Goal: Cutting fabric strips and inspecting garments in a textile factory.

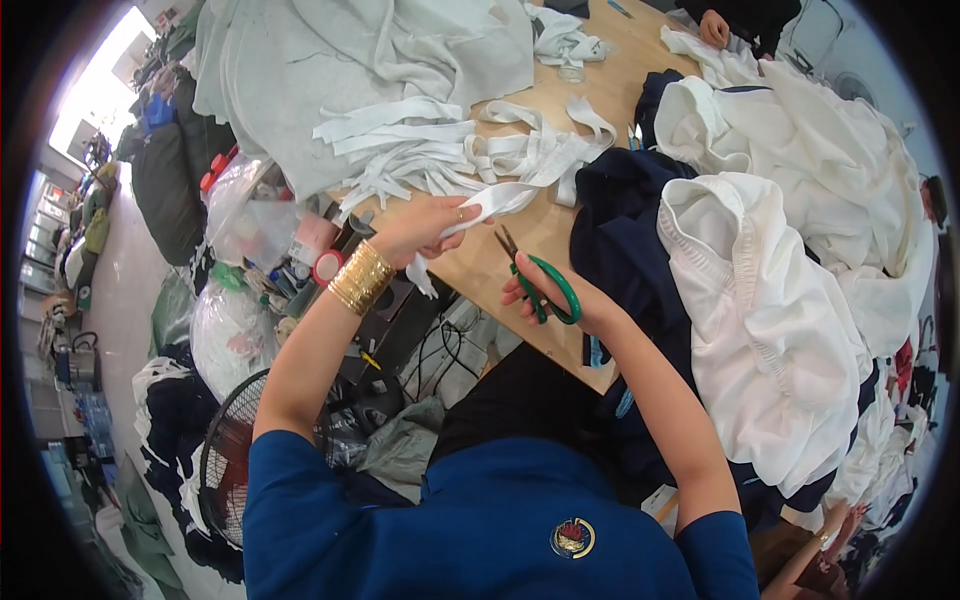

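Note:
Pinched in my left hand [432,228] is a white fabric strip [505,197]; one short end hangs below the fingers and the rest runs right across the table. Gold bangles circle that wrist. My right hand [540,295] grips green-handled scissors [548,285], their blades pointing up and left, apart from the strip. The blades look nearly closed. Just beyond my hands, a pile of white fabric strips [410,145] lies at the edge of a large pale grey cloth [350,60].
The wooden table [480,270] has its near edge below my hands. Right of it sit white elastic-waisted garments [760,320] and navy cloth [620,220]. A black mesh fan [240,450] and bagged items [235,340] are at lower left. Another person's hand [714,28] is at the far side.

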The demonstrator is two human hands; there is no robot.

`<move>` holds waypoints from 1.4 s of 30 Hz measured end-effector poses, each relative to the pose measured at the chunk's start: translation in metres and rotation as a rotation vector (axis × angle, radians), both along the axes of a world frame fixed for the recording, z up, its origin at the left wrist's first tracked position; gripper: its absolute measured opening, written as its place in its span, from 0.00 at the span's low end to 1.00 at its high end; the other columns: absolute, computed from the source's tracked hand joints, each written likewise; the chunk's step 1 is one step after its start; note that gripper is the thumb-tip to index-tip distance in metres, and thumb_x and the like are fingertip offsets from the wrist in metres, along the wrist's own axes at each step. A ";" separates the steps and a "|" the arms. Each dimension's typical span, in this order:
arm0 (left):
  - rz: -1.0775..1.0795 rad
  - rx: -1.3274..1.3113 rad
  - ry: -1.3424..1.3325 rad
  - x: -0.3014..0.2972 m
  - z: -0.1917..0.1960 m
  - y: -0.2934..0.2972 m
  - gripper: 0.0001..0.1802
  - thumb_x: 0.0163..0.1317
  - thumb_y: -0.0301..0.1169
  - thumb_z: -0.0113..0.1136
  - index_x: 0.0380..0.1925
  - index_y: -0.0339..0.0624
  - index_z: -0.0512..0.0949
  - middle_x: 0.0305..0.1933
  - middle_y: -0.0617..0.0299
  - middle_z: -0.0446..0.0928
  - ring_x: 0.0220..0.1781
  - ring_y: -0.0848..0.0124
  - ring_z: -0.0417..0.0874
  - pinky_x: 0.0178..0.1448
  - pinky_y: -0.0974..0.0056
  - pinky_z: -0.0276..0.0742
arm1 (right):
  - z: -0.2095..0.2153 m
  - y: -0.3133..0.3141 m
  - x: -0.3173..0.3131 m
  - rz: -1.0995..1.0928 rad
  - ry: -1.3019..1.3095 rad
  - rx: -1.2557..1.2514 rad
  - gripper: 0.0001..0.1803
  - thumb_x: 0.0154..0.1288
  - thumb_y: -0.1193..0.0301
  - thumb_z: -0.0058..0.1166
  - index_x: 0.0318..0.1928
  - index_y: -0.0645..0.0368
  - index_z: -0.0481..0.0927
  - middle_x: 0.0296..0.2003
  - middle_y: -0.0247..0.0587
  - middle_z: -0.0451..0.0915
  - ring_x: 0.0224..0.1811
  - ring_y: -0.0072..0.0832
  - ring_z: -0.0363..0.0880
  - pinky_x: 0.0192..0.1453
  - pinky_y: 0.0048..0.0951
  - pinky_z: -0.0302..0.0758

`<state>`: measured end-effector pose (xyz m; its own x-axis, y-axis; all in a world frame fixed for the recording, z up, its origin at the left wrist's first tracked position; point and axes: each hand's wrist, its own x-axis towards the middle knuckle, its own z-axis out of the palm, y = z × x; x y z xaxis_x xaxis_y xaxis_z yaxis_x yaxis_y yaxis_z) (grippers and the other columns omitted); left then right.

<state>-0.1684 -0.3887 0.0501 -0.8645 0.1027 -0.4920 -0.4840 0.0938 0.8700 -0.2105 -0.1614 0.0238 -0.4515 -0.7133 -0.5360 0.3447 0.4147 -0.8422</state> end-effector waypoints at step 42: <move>-0.068 -0.126 0.123 -0.001 0.023 0.009 0.14 0.64 0.42 0.48 0.39 0.44 0.75 0.19 0.76 0.68 0.19 0.88 0.65 0.20 0.79 0.53 | 0.012 -0.016 -0.021 0.212 0.217 -0.143 0.47 0.57 0.31 0.30 0.50 0.66 0.69 0.43 0.43 0.71 0.36 0.25 0.71 0.44 0.24 0.69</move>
